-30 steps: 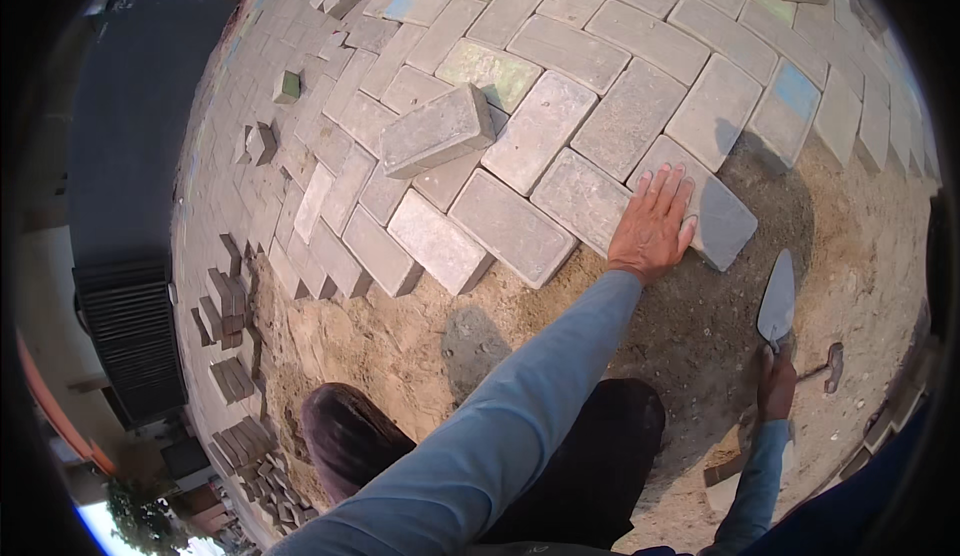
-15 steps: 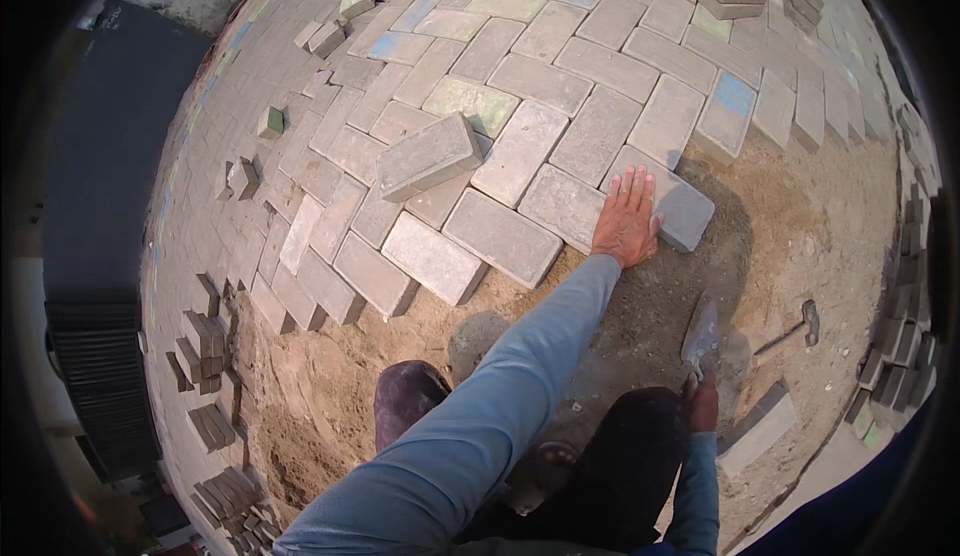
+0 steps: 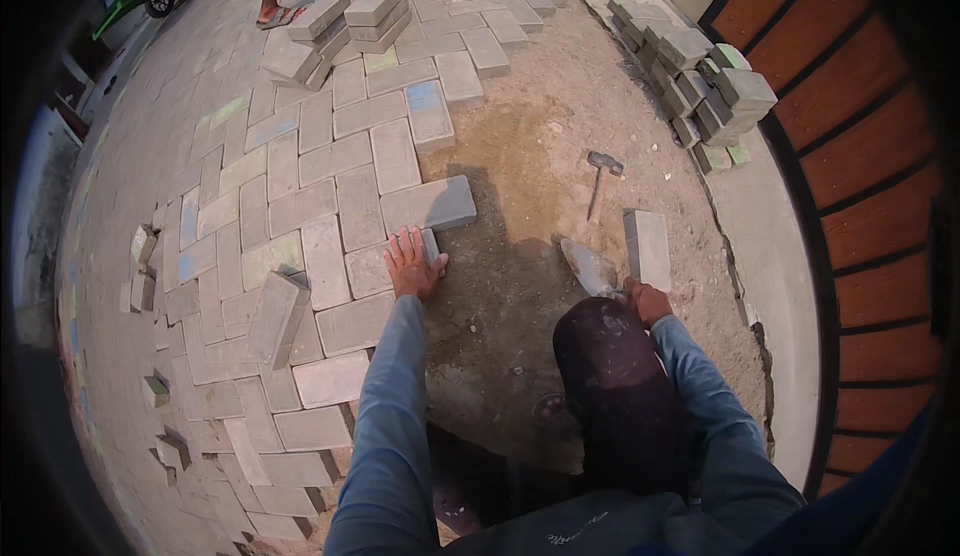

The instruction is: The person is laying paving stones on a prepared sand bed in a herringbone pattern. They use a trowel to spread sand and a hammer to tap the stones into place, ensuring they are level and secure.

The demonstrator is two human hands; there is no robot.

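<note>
My left hand lies flat with its fingers spread on a grey paving block at the edge of the laid paving. Just beyond it, another paving block juts out over the bare sand. By my bent right knee, my right hand is closed round the handle of a pointed trowel. The trowel's blade rests low over the sand, its tip toward the paving. A loose block lies right beside that hand, and a hammer lies on the sand farther off.
One tilted block lies on top of the laid paving at left. Stacked blocks stand at the far side, near another person's foot. More blocks are piled along the concrete edge by a brown slatted gate.
The view has swung right, bringing the gate, block pile and another person's legs into sight. My left hand has shifted nearer, off the jutting block. The trowel remains in my right hand.
</note>
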